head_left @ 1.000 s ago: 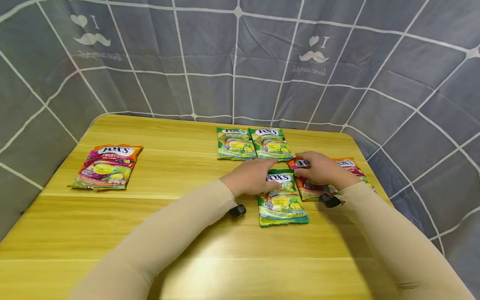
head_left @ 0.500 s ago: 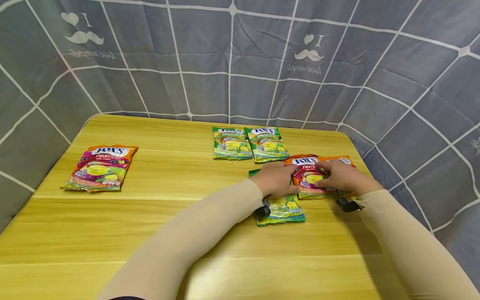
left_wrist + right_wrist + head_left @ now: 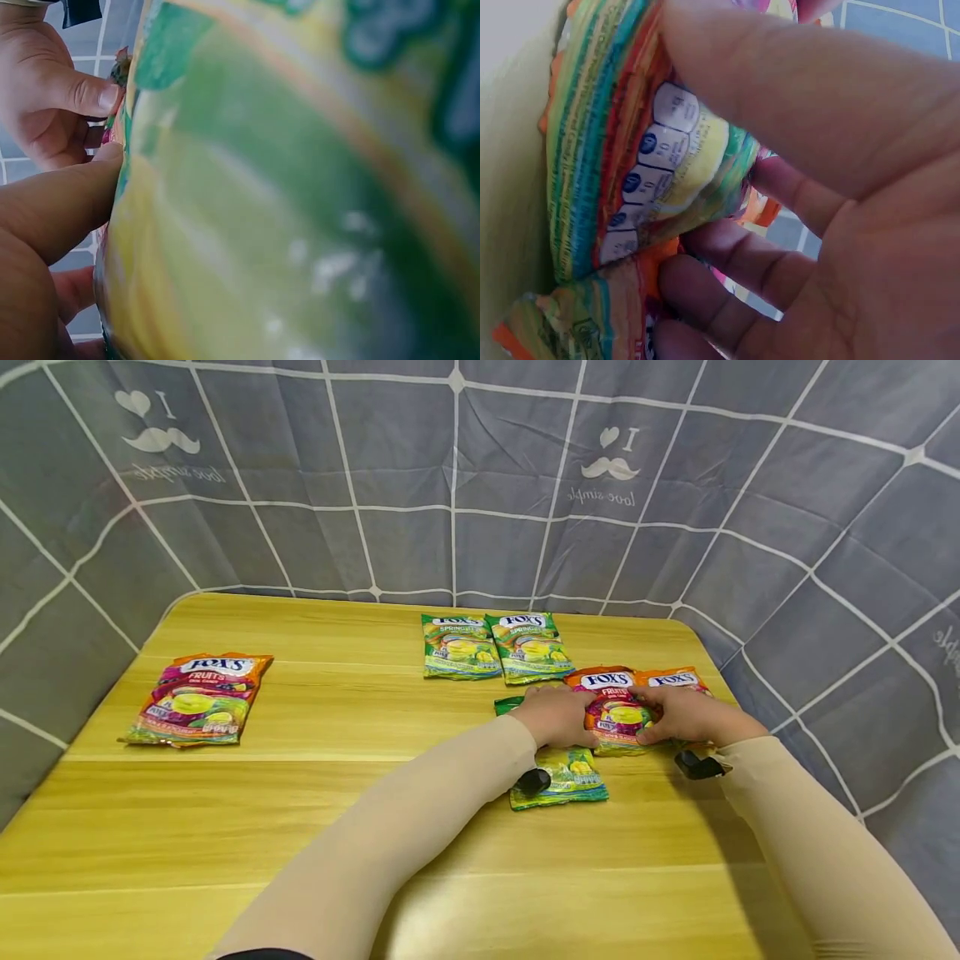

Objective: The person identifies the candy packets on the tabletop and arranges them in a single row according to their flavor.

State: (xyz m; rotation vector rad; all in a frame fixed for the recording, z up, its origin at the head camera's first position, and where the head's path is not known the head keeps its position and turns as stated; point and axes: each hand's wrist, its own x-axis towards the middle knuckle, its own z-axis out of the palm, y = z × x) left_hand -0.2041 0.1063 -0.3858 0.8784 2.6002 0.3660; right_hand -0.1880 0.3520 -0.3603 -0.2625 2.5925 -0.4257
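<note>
In the head view, an orange-and-purple FOX'S Fruits candy bag (image 3: pixel 617 710) lies between my hands. My left hand (image 3: pixel 553 714) holds its left edge and reaches over a green FOX'S candy bag (image 3: pixel 564 781), hiding much of it. That green bag fills the left wrist view. At the right edge, my right hand (image 3: pixel 686 717) holds the Fruits bag; in the right wrist view my thumb (image 3: pixel 735 64) lies across its front, and the fingers curl at its side. Another Fruits bag (image 3: pixel 675 677) sits to the right, partly under my right hand.
Two green FOX'S Spring Tea bags (image 3: pixel 461 649) stand side by side toward the back of the wooden table (image 3: pixel 300 827). A single Fruits bag (image 3: pixel 197 700) lies far left. A grey gridded curtain (image 3: pixel 405 468) surrounds the back and sides.
My left hand has shifted right, from the front green bag to the middle Fruits bag's left edge. My right hand has moved from that bag's top to its right edge. The bags hardly moved.
</note>
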